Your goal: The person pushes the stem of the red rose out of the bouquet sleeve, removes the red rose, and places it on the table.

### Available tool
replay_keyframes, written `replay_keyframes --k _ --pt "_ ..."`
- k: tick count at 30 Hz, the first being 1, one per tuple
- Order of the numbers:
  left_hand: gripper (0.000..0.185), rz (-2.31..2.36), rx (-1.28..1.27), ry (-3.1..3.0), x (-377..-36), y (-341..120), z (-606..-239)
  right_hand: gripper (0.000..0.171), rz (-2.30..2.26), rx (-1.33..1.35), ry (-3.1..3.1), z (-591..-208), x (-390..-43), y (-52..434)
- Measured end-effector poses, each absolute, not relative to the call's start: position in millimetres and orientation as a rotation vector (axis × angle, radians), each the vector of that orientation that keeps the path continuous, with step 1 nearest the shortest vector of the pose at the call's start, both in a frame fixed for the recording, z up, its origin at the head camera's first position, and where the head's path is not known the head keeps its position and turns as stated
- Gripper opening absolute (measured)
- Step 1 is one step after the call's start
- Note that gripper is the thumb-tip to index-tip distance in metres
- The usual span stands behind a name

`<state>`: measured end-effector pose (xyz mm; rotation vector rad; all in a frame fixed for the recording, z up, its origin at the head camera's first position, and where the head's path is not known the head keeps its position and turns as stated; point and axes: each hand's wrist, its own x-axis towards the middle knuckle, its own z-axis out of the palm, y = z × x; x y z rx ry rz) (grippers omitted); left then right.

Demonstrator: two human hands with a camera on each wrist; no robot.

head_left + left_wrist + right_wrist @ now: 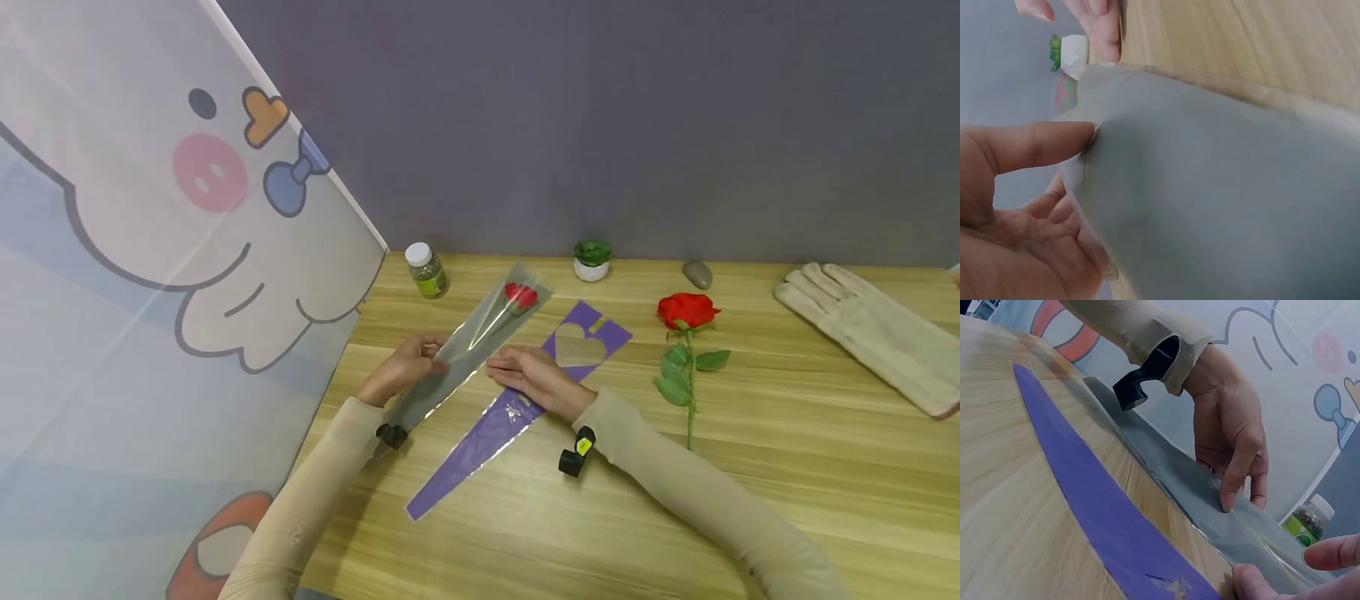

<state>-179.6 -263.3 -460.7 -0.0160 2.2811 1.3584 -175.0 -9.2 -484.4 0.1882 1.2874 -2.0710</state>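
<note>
A grey see-through cone sleeve (468, 342) lies slantwise on the wooden table (750, 500), with a red rose (520, 296) inside it near the wide end. My left hand (433, 353) pinches the sleeve's left edge; the left wrist view shows the thumb (1041, 145) on top and the other fingers beneath. My right hand (498, 364) pinches the opposite edge of the sleeve (1210, 500), its wrist resting over a flat purple sleeve (510, 412) with a heart window. The rose's stem shows faintly through the film.
A loose red rose (687, 310) with green leaves lies to the right. Beyond it a beige glove (877, 333) rests. Along the back edge stand a small bottle (426, 269), a tiny potted plant (592, 259) and a grey stone (697, 273). A cartoon curtain (150, 250) hangs at the left.
</note>
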Motion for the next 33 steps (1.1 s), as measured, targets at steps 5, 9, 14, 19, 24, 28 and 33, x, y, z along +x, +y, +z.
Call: replay_keyframes --k 5,9,14,19,24,28,33 --pt "0.033 1.4 -0.005 2.245 -179 -262 -458 0.051 -2.062 0.165 1.307 -484 -175 -8" --pt "0.031 1.4 0.009 2.253 -180 -261 -457 0.051 -2.035 0.13 1.345 -482 -174 -6" --pt "0.033 1.414 0.036 2.269 -180 -258 -455 0.053 -2.028 0.11 1.364 -483 -174 -5" --pt "0.035 1.453 0.093 2.261 -175 -252 -450 0.056 -2.089 0.157 1.39 -485 -172 -1" --pt "0.033 1.503 0.16 2.241 -169 -246 -445 0.047 -2.222 0.17 1.355 -484 -171 7" --pt "0.033 1.529 0.21 2.223 -166 -242 -442 0.035 -2.297 0.135 1.314 -480 -171 13" --pt "0.034 1.534 0.242 2.183 -161 -236 -439 0.033 -2.312 0.098 1.336 -477 -170 22"
